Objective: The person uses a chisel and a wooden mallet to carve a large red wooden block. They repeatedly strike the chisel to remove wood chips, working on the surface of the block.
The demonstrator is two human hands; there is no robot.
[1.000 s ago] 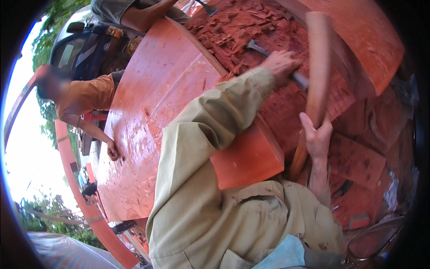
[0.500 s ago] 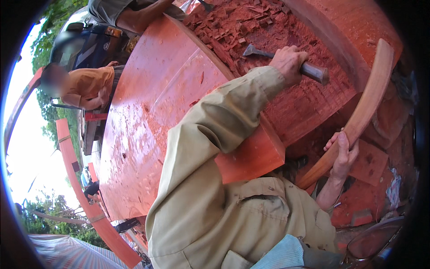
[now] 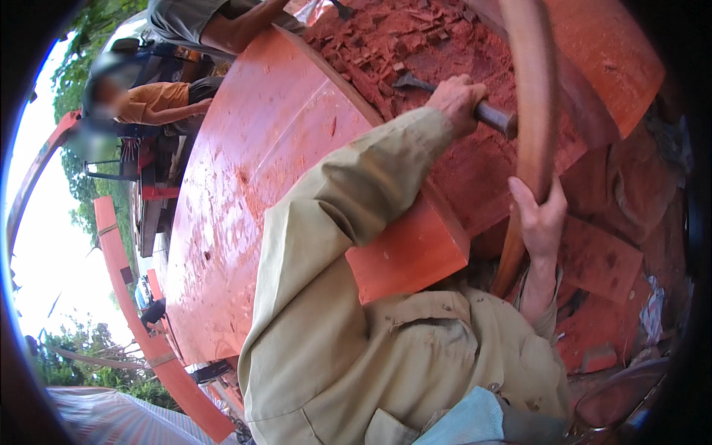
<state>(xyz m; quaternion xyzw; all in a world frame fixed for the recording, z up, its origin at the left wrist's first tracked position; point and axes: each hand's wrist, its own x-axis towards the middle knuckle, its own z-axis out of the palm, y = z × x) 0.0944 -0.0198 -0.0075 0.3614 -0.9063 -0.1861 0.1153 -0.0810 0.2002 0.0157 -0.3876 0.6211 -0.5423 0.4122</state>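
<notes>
Across the upper middle of the head view, over a rough red wooden surface [image 3: 482, 174] strewn with loose red wood chips [image 3: 434, 33], lies a dark metal chisel [image 3: 495, 117] with a thick round shaft and a flared blade. Its long axis slants from upper left to lower right: the blade [image 3: 406, 81] points left and slightly up, among the chips, while the blunt butt points right and slightly down. The left hand [image 3: 458, 102] is closed round the shaft between these ends, its khaki sleeve [image 3: 378, 159] reaching up from the lower left. Right at the butt stands a long, curved brown wooden beater [image 3: 535, 89]; the two meet in the picture, though whether they touch cannot be told. The beater's long axis runs nearly upright, bowing to the right, with its top passing out at the upper edge and its lower end just beside the person's shirt [image 3: 430, 348]. The right hand [image 3: 541, 215] grips its lower part, thumb on the left side. Left of the chisel spreads a broad, smooth, glossy red wooden slab [image 3: 282, 126]; beyond its far edge is a co-worker in an orange shirt [image 3: 159, 102], and near its top corner another person's grey shorts [image 3: 178, 18] show.
</notes>
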